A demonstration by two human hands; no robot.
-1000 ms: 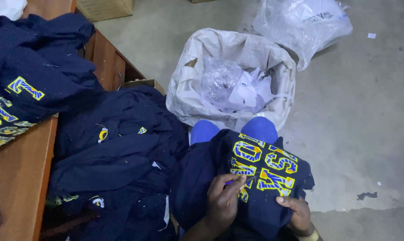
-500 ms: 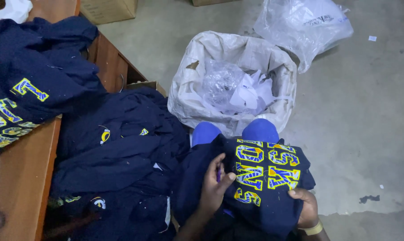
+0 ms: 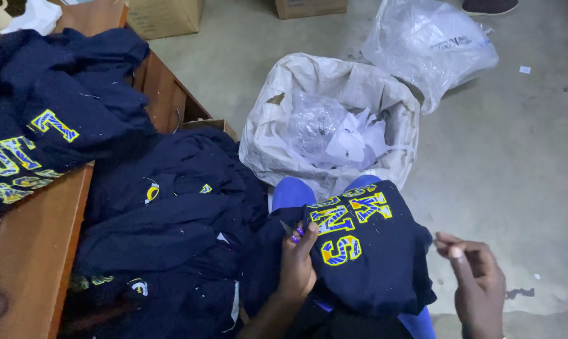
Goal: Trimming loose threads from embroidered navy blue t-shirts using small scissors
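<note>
Navy cotton garment with yellow-and-blue stitched lettering (image 3: 359, 251), draped over the lap, near centre: soft, light, limp; best gripped by bunched cloth or a hem. Left hand (image 3: 296, 260) curled on its left edge, apparently pinching a small metal tool (image 3: 286, 227). Right hand (image 3: 475, 282) lifted off to the right, fingertips pinched together. Left: heap of navy garments (image 3: 171, 232), wooden table (image 3: 32, 251). Far: white sack of plastic scraps (image 3: 331, 125), crowding the knees.

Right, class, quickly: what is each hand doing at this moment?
Left hand: closed on a small metal tool, resting on the navy garment in the lap.
Right hand: raised off the garment, fingertips pinched; anything held is too small to tell.
</note>
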